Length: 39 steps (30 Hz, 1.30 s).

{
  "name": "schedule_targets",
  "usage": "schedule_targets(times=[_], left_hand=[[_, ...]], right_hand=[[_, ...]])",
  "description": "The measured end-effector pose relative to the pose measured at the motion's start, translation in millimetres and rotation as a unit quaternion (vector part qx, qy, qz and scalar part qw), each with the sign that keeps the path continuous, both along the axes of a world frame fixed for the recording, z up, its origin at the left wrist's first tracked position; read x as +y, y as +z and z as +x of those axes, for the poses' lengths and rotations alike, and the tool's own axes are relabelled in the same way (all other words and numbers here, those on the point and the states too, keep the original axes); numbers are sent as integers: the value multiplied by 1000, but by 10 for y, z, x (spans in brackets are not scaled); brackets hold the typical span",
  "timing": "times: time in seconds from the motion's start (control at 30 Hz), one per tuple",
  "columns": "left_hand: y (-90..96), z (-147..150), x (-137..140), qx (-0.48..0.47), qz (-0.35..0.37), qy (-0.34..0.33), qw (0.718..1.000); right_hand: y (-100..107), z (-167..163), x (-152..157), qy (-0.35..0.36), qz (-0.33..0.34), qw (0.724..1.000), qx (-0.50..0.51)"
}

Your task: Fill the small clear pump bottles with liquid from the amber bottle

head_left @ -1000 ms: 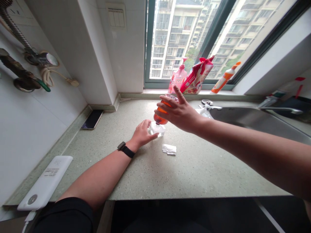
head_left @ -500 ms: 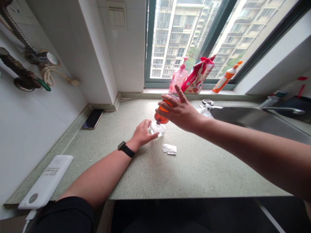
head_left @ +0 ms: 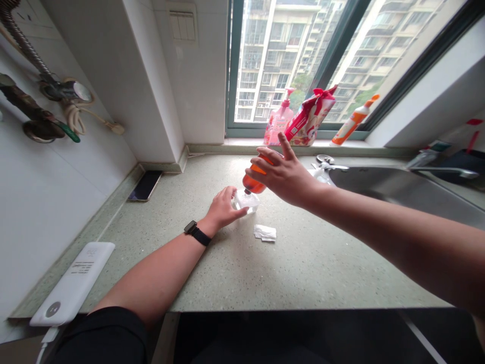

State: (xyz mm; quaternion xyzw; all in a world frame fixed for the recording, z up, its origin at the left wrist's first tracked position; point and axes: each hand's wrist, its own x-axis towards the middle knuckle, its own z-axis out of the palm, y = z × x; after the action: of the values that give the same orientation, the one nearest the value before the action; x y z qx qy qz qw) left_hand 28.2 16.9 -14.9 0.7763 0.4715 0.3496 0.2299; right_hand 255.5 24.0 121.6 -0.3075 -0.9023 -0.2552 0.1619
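My left hand point(head_left: 224, 208), with a black watch on its wrist, grips a clear, squarish bottle point(head_left: 250, 203) that stands on the counter. Tilted upside down above it is an orange bottle point(head_left: 253, 183), held in my right hand point(head_left: 278, 169). Its dark mouth meets the top opening of the clear bottle; whether any liquid is flowing I cannot make out. My right thumb sticks up while the fingers wrap round the orange bottle. A folded white tissue point(head_left: 265, 233) lies on the counter just in front of the clear bottle.
A phone point(head_left: 145, 185) lies at the counter's back left, and a white power bank point(head_left: 74, 283) with a cable at the front left. A pink pump bottle point(head_left: 278, 124), a red pouch point(head_left: 310, 121) and an orange-white bottle point(head_left: 352, 124) line the sill. The steel sink point(head_left: 394, 189) is right.
The orange bottle and my right hand have shifted very slightly right. My left hand and the clear bottle stay in place.
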Motion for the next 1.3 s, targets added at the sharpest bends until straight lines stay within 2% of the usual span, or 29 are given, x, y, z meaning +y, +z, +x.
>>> schedule_targets(times=[0.4, 0.7, 1.1, 1.2, 1.3], left_hand=[[28, 13, -12, 2, 7, 10, 1000], [34, 10, -8, -12, 7, 20, 1000], [26, -3, -4, -36, 0, 37, 999], [18, -11, 3, -35, -2, 38, 999], [3, -27, 24, -31, 2, 50, 998]], right_hand=[[-259, 272, 76, -48, -1, 998, 42], [-617, 414, 35, -106, -22, 987, 117], [-1090, 453, -34, -141, -41, 960, 240], [-1199, 462, -35, -156, -60, 944, 283], [-1285, 486, 3, -142, -78, 927, 339]])
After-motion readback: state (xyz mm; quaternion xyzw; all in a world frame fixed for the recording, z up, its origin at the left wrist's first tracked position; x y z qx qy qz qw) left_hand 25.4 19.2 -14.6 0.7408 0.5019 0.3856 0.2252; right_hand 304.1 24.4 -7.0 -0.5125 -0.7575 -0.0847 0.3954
